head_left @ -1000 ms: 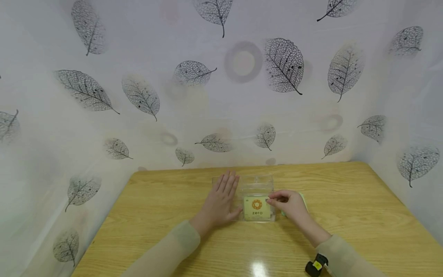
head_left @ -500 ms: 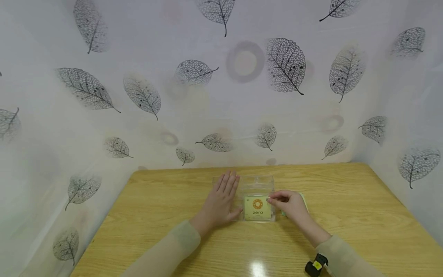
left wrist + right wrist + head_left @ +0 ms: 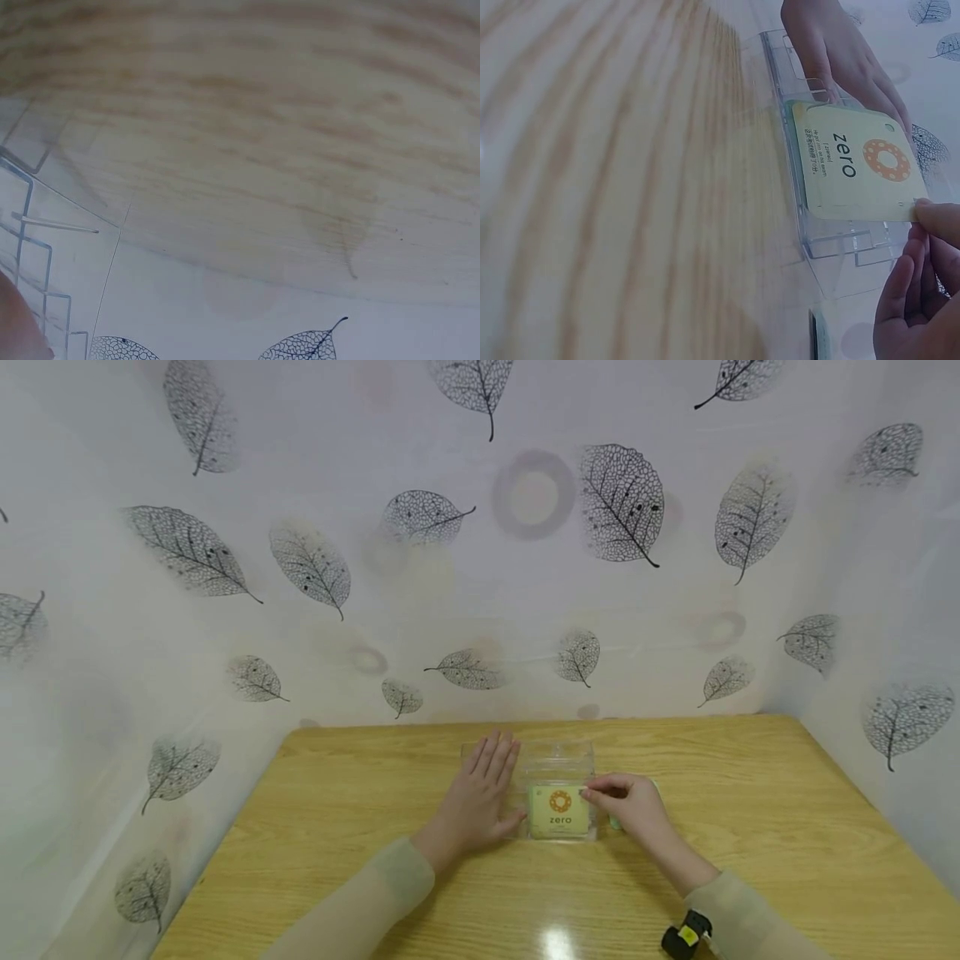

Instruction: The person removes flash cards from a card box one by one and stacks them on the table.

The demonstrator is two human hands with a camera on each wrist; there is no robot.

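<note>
A pale yellow flash card (image 3: pixel 559 811) printed "zero" with an orange ring leans in a clear plastic card stand (image 3: pixel 557 750). My right hand (image 3: pixel 636 806) pinches the card's upper right corner between thumb and fingers. The right wrist view shows that pinch on the card (image 3: pixel 855 161), with green-edged cards partly hidden behind it. My left hand (image 3: pixel 478 797) lies with straight fingers on the left part of the stand, its thumb beside the card. Stepped clear edges of the stand (image 3: pixel 45 255) appear in the left wrist view.
Behind my right hand is another green-edged card or stack (image 3: pixel 657 791), mostly hidden. A wooden table (image 3: pixel 360 793) lies under everything. Pale leaf-printed sheeting (image 3: pixel 480 593) rises at the table's back and sides. A black device (image 3: pixel 686 935) sits by the right sleeve.
</note>
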